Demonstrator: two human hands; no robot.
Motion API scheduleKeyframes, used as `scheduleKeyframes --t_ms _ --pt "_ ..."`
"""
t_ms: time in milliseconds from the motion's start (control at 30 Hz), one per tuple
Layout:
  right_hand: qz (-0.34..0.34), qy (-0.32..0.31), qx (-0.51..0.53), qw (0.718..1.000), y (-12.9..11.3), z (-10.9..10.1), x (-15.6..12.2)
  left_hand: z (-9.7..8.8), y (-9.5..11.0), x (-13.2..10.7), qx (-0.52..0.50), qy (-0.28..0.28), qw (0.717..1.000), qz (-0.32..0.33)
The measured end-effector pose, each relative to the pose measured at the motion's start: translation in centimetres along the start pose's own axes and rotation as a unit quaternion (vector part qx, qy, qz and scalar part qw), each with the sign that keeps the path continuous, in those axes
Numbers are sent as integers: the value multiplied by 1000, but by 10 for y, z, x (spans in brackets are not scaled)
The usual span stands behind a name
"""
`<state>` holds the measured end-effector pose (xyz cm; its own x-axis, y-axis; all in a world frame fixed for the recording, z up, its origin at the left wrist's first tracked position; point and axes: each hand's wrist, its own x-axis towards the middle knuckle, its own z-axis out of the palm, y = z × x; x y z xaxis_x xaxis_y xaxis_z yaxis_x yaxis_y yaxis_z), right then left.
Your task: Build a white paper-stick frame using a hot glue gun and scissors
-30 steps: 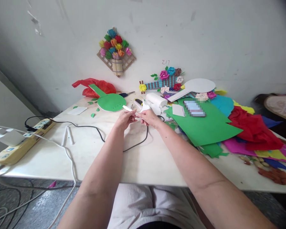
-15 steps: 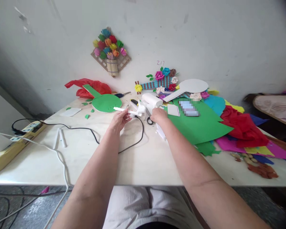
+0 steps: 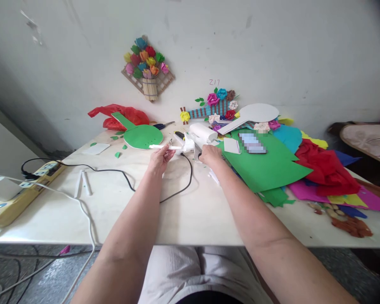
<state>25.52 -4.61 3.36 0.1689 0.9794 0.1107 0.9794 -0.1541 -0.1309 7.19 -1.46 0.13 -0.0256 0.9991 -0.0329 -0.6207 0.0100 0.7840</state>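
Pinched in the fingers of my left hand [image 3: 162,159] is a thin white strip [image 3: 156,147], which points left and right above the table. My right hand [image 3: 210,155] is closed around the dark handles of a pair of scissors [image 3: 195,152]; its fingers hide most of the handles. Between the hands lies a crumpled white piece [image 3: 188,145], close to the strip's right end. Behind it rests a white roll [image 3: 204,132]. A black cord [image 3: 191,173] runs up to a white object partly hidden by the strip. A yellow-and-black tool handle [image 3: 179,135] lies just beyond.
On the left are a green paddle-shaped board [image 3: 143,136], white sticks [image 3: 86,183] and a yellow power strip [image 3: 25,194]. To the right, green sheets [image 3: 266,171] carry a phone [image 3: 252,143] and a white card [image 3: 231,145], beside red cloth-like material [image 3: 327,169]. Paper flowers [image 3: 213,99] stand against the wall.
My right hand has closed over the scissors' handles, whose loop showed below the fingers before. The white strip has shifted slightly left in my left hand and lies more level.
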Motion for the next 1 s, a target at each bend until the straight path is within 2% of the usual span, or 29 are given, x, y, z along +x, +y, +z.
scheduleKeyframes --t_ms 300,367,433,500,567,600,667,800,1000 --pt "52 20 50 997 23 -32 4 -1 -2 2 -53 33 998 24" --pt "64 24 91 994 25 -34 6 -2 -1 2 -58 33 997 32" --pt "62 9 183 981 22 -32 6 -2 0 2 -61 33 997 36" --pt "38 -31 336 941 13 -28 3 -2 2 2 -62 42 997 36" --pt "1 -77 480 874 2 -22 -3 -2 4 2 -57 51 997 32" --pt "-16 -105 524 845 -5 -19 -6 -2 5 2 -54 56 997 30" --pt "-37 -158 569 806 -16 -14 -12 -3 6 3 -48 65 996 27" --pt "-60 -226 596 768 -31 -7 -22 -3 8 3 -48 83 995 32" --pt "-70 -259 601 753 -41 2 -26 2 10 -2 -59 99 993 38"
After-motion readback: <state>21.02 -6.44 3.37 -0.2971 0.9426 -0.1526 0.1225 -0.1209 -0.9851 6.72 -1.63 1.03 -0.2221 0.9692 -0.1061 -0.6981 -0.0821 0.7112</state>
